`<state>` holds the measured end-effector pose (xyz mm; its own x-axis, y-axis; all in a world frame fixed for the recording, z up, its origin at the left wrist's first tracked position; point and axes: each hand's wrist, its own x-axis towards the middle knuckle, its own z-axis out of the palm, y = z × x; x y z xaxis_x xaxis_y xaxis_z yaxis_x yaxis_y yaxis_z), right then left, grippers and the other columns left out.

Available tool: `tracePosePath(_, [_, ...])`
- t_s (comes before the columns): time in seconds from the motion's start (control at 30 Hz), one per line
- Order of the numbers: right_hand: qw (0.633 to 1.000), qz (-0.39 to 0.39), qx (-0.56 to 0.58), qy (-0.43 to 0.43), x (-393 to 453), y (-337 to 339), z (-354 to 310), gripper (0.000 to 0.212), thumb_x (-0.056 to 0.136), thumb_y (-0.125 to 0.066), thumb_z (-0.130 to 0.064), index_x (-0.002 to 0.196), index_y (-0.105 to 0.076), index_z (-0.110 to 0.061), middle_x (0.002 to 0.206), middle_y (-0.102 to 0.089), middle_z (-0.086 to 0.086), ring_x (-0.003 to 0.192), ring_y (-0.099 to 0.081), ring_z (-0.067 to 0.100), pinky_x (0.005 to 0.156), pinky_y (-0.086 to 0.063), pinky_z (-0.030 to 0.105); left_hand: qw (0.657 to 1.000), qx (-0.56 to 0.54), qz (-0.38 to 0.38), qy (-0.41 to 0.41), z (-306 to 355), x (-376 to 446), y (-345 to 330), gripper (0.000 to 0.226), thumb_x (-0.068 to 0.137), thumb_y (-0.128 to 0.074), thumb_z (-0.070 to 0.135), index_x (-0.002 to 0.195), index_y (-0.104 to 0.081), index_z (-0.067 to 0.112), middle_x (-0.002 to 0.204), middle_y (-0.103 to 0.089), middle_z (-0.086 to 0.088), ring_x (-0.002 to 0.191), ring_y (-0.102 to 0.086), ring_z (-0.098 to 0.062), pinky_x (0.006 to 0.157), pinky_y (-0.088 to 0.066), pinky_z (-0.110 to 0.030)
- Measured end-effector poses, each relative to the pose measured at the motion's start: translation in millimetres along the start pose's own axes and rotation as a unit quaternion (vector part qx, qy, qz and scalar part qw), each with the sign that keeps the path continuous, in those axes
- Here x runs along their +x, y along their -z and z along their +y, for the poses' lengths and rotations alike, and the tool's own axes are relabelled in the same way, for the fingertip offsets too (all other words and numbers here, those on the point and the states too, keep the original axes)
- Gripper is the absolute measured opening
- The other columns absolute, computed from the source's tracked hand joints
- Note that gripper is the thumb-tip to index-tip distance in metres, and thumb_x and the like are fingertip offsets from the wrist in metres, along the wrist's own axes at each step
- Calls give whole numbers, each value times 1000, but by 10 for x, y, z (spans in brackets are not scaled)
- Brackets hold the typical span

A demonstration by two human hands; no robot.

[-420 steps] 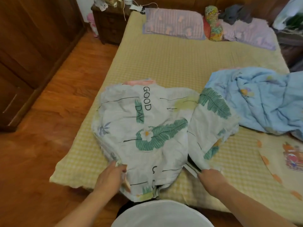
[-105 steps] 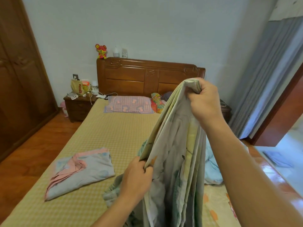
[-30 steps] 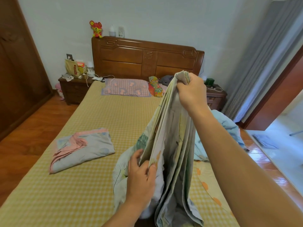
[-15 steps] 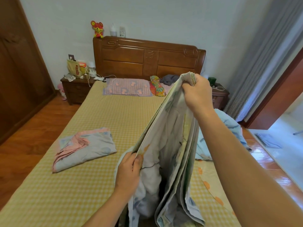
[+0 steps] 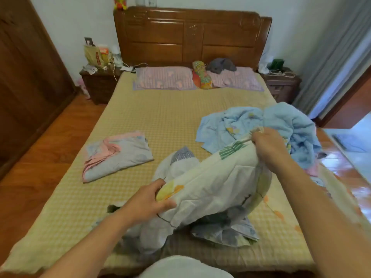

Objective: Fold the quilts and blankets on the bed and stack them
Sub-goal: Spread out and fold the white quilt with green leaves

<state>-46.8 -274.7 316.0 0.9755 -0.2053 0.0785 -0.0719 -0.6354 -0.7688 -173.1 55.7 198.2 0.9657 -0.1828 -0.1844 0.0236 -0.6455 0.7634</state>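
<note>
This is a bedroom in someone's home. A wide bed [image 5: 160, 117] under a yellow checked sheet fills the room, backed by a carved wooden headboard [image 5: 192, 35], with two pink pillows [image 5: 163, 78] laid against it. A cluttered wooden nightstand [image 5: 98, 85] stands on either side. Dark wardrobe doors [image 5: 26, 77] line the left wall, grey curtains [image 5: 337, 57] hang at the right, and the floor [image 5: 40, 157] is polished wood.

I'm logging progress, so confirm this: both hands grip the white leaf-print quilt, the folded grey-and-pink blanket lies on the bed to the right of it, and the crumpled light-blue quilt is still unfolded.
One detail is wrong. In the head view the folded grey-and-pink blanket lies to the left of the white leaf-print quilt, not the right. The rest stands: the left hand and right hand grip that quilt, and the crumpled light-blue quilt is unfolded.
</note>
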Motion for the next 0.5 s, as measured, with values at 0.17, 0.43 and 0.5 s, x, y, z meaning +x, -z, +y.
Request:
tracePosePath(0.17, [965,72,198,-156,-183,-381,394,20,80,-50,-7,65,-42,-18,64,-41,5,65,-39,17,61,-29,37,983,44,-36,172,-795,-291,-773,39,74,-61,55,103,-58,30,93,-69,10,83,-66,-11,76,-55,-39])
tracePosePath(0.43, [988,119,-54,-78,-247,-443,879,12,95,-45,-15,87,-54,-11,94,-56,7,88,-47,21,67,-23,27,957,108,-79,258,-1359,-626,-1310,39,96,-61,32,131,-56,17,123,-67,-4,111,-63,-26,78,-46,-32])
tracePosePath(0.5, [961,-123,-237,-72,-535,-488,1290,28,97,-39,-29,80,-53,-12,99,-62,15,95,-57,30,73,-31,32,952,64,-81,289,-1454,-722,-1273,31,99,-59,26,127,-53,15,119,-66,-4,106,-63,-26,77,-45,-33])
